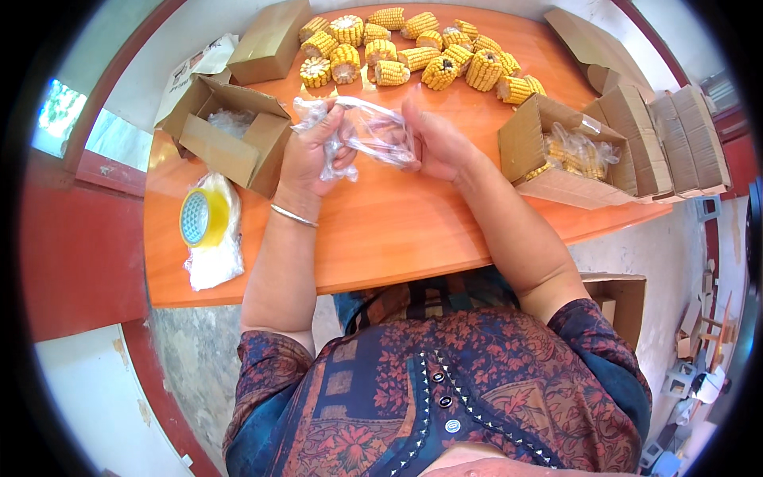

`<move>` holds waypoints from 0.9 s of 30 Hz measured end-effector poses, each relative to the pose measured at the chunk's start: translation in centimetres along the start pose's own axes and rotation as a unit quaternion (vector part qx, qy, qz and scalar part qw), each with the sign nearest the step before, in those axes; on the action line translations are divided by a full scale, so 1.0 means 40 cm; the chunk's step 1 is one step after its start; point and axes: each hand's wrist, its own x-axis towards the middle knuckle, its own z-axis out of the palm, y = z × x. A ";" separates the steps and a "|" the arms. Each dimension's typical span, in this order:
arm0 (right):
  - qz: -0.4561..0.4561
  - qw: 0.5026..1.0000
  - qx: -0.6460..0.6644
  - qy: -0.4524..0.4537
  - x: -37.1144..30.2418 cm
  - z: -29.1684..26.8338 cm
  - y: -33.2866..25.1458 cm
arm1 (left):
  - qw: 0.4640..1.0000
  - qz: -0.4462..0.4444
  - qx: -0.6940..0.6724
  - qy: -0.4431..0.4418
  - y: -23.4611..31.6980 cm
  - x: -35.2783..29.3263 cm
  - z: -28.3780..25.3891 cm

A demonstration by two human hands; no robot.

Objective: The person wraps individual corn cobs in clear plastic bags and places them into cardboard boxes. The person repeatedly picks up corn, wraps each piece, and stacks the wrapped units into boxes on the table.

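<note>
Between my two hands, above the orange table, a clear plastic bag (369,133) is stretched out. My left hand (316,155) has its fingers closed round one side of the bag, with crumpled film hanging below them. On the other side, my right hand (435,137) grips the bag's edge, some of its fingers behind the film. No corn shows inside the bag. Beyond my hands lie several short pieces of dried yellow corn cob (381,52), loose on the table.
An open cardboard box (230,151) with clear bags stands at left, a roll of yellow tape (203,218) nearer me. At right, another open box (548,119) holds bagged corn. More boxes sit at the back left (270,40) and back right (596,48).
</note>
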 end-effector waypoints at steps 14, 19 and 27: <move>-0.108 0.989 -0.041 -0.089 -0.019 -0.014 -0.026 | 0.979 0.021 0.196 0.049 0.032 -0.007 0.001; -0.153 0.986 0.001 -0.061 -0.012 -0.001 -0.017 | 0.987 0.031 0.153 0.031 0.035 -0.007 0.005; -0.191 0.978 0.060 -0.060 0.000 -0.034 -0.012 | 0.984 0.039 0.162 0.056 0.036 -0.008 0.008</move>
